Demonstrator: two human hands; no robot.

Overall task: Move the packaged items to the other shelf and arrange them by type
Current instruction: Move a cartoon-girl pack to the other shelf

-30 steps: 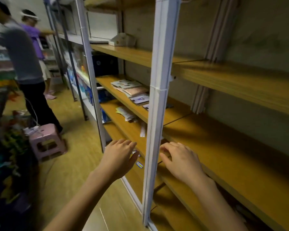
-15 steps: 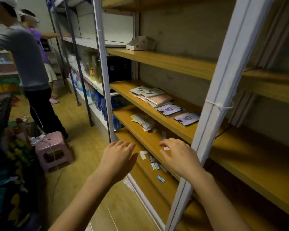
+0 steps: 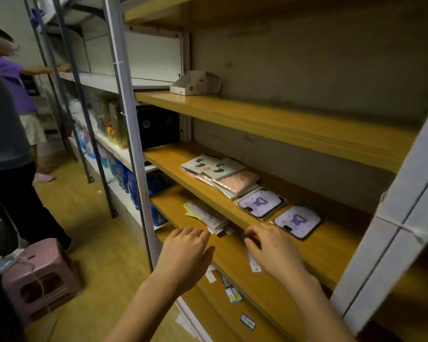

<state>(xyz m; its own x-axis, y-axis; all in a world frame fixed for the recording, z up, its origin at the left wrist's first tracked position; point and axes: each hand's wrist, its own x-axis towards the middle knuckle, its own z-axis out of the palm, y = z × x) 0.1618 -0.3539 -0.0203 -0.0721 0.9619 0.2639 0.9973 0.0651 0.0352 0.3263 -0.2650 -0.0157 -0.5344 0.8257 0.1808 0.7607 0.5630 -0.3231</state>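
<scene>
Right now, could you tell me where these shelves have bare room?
The upper board is bare from the cardboard tray right to the white post. The middle board is bare right of the purple-print packs; its left part is crowded with stacked packets.

Left hand (image 3: 185, 257): palm down, back facing up; fingers close together, reaching forward, lightly bent at the tips; thumb spread toward the right hand; nothing held.
Right hand (image 3: 274, 248): palm down, level with the left and slightly ahead of it; fingers loosely curled downward, blurred at the tips; thumb tucked toward the left hand; no grip visible.
Spacing: apart, not touching, a clear gap between the two thumbs.
Left forearm (image 3: 143, 304): bare, trailing back and down from its wrist, wrist straight.
Right forearm (image 3: 316, 304): bare, trailing back and outward from its wrist, wrist slightly bent inward.
</scene>
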